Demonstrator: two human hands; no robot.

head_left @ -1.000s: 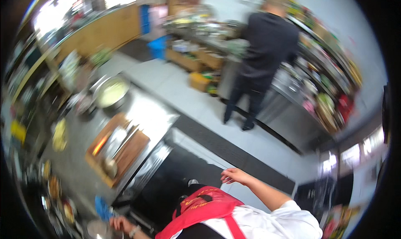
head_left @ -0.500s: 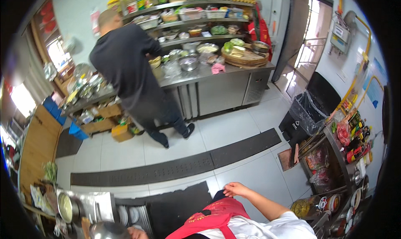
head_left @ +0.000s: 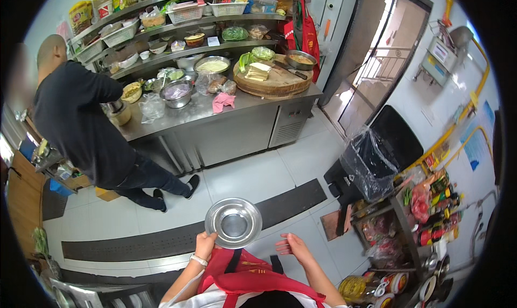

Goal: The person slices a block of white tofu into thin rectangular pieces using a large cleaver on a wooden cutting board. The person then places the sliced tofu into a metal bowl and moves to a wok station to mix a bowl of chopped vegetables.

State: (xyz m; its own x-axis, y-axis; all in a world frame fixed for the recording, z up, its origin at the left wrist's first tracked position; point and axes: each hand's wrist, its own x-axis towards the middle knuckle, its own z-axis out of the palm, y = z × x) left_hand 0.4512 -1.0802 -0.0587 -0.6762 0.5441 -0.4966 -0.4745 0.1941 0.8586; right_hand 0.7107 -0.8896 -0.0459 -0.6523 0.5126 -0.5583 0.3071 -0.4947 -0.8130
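A round metal bowl (head_left: 233, 223) with a wide rim hangs over the floor in front of me, its hollow side facing up and nothing in it. My left hand (head_left: 205, 245) grips its lower left rim, with the thumb over the edge. To the right of the bowl is my right hand (head_left: 291, 245), apart from it, fingers stretched out and holding nothing. A red apron (head_left: 245, 270) covers my front below both hands.
A steel counter (head_left: 215, 126) runs along the far side, bearing a round chopping block (head_left: 272, 84), bowls and a pink cloth (head_left: 223, 102). A person (head_left: 89, 119) stands at its left. A lined black bin (head_left: 371, 157) and a bottle-laden rack (head_left: 385, 238) stand at right.
My left hand has come up from the lower left with the metal bowl, now in front of me. The right hand's fingers have spread. The view has turned right and nearer the counter.
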